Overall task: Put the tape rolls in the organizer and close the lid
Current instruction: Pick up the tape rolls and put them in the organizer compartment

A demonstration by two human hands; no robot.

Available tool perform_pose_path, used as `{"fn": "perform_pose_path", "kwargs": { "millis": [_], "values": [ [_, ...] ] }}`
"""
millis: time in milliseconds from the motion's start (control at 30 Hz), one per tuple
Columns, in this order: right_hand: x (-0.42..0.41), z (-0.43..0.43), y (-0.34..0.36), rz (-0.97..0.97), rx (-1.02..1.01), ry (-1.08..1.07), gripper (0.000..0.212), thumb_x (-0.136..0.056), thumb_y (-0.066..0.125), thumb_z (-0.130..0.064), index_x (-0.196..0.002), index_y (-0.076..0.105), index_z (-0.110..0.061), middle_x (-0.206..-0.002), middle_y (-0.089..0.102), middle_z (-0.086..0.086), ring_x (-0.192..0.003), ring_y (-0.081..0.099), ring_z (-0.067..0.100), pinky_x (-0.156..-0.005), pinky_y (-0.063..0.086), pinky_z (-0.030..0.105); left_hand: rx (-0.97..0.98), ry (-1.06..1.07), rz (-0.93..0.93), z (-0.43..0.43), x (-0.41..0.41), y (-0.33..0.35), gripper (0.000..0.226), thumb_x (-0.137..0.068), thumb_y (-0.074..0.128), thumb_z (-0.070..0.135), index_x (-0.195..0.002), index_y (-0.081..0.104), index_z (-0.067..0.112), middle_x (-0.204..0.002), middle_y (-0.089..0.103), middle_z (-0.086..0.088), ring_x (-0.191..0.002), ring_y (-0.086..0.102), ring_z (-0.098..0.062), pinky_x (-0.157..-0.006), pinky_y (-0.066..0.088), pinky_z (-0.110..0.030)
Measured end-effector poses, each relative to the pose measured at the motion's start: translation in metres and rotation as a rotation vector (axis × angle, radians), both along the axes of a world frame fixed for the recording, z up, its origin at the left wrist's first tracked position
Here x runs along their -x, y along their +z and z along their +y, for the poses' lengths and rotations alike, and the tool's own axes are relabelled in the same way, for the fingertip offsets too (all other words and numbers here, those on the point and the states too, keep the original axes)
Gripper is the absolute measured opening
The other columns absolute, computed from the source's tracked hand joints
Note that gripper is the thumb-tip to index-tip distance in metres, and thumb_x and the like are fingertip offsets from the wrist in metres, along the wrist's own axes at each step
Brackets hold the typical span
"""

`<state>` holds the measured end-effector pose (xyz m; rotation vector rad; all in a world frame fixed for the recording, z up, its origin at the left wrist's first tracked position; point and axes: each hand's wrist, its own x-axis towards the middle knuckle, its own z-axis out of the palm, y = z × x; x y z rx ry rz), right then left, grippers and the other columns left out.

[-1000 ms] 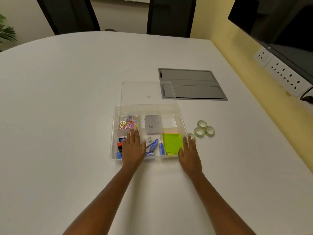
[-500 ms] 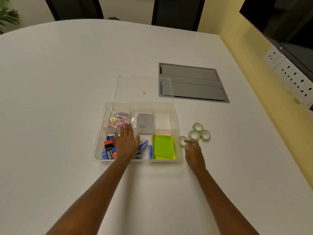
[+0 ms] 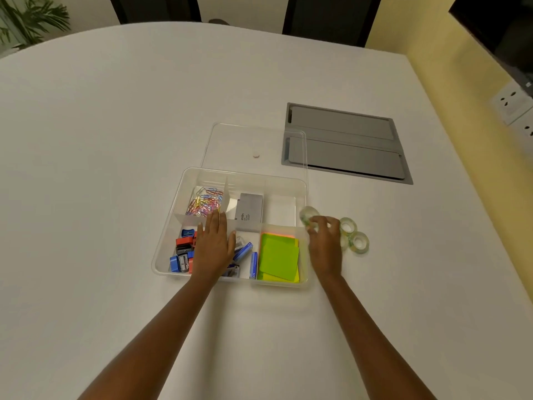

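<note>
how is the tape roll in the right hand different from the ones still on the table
The tape roll in the right hand is lifted and tilted beside the organizer, pinched in the right hand; the tape rolls on the table lie flat. The held roll is alone, while the table rolls sit clustered, touching, one partly hidden by the hand. The held one looks blurred; the others are sharp. All are small, clear rings of similar size.

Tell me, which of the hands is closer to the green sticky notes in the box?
The right hand: it is just outside the organizer wall beside the green sticky notes, holding a tape roll. The left hand rests over the compartments further left, beyond the blue items.
</note>
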<state>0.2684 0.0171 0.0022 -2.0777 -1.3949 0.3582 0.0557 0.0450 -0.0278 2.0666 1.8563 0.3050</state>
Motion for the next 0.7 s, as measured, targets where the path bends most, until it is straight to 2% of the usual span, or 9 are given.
{"fn": "perform_pose_path", "kwargs": {
  "millis": [133,200,267,367,433,567,700],
  "values": [
    [0.02,0.021,0.002,-0.233,0.172,0.241,0.025,-0.095,0.048,-0.015,-0.118,0.058,-0.015,-0.128,0.052,0.01,-0.117,0.045,0.03,-0.089,0.041,0.041,-0.011,0.013,-0.034,-0.002,0.0,0.001,0.053,-0.097,0.03,0.027,-0.143,0.015,0.006,-0.155,0.018,-0.015,-0.144,0.012,-0.028,-0.118,0.009,-0.042],
    [0.022,0.026,0.001,-0.242,0.214,0.281,0.027,-0.096,0.047,-0.021,-0.122,0.055,-0.02,-0.13,0.052,0.006,-0.119,0.043,0.027,-0.091,0.039,0.04,-0.01,0.021,-0.048,-0.002,0.0,0.003,0.052,-0.097,0.031,0.026,-0.142,0.016,0.005,-0.154,0.019,-0.015,-0.144,0.014,-0.028,-0.118,0.01,-0.043],
    [0.018,0.026,0.002,-0.165,0.133,0.251,0.027,-0.096,0.047,-0.021,-0.122,0.055,-0.019,-0.127,0.055,0.007,-0.117,0.046,0.028,-0.091,0.041,0.042,-0.009,0.021,-0.05,-0.002,0.0,0.004,0.052,-0.097,0.031,0.026,-0.142,0.015,0.005,-0.154,0.019,-0.015,-0.144,0.013,-0.028,-0.118,0.01,-0.043],
    [-0.005,0.019,-0.001,-0.123,-0.006,0.098,0.027,-0.095,0.045,-0.009,-0.116,0.061,-0.011,-0.117,0.062,0.013,-0.107,0.052,0.035,-0.085,0.045,0.046,0.003,0.024,-0.058,-0.003,0.0,0.005,0.052,-0.097,0.031,0.025,-0.143,0.014,0.006,-0.155,0.017,-0.014,-0.144,0.012,-0.027,-0.118,0.011,-0.042],
    [-0.026,0.011,-0.009,-0.189,0.083,0.006,0.028,-0.095,0.044,-0.008,-0.118,0.059,-0.009,-0.119,0.061,0.015,-0.109,0.052,0.035,-0.086,0.045,0.046,0.003,0.027,-0.069,-0.003,0.0,0.005,0.052,-0.097,0.032,0.025,-0.143,0.015,0.005,-0.155,0.018,-0.015,-0.144,0.013,-0.028,-0.118,0.012,-0.043],
    [-0.052,-0.01,-0.026,-0.406,0.377,-0.01,0.031,-0.094,0.05,-0.023,-0.119,0.053,-0.005,-0.124,0.052,0.015,-0.113,0.048,0.031,-0.088,0.046,0.043,-0.007,0.031,-0.078,-0.002,-0.001,0.006,0.052,-0.097,0.034,0.024,-0.142,0.019,0.004,-0.153,0.022,-0.016,-0.143,0.018,-0.029,-0.118,0.018,-0.043],
    [-0.054,-0.015,-0.032,-0.428,0.355,0.017,0.03,-0.092,0.055,-0.02,-0.114,0.053,-0.001,-0.119,0.055,0.017,-0.108,0.052,0.032,-0.087,0.048,0.043,-0.016,0.032,-0.081,-0.003,-0.001,0.006,0.051,-0.096,0.035,0.023,-0.141,0.021,0.003,-0.152,0.025,-0.017,-0.142,0.021,-0.03,-0.116,0.021,-0.043]
  ]
}}
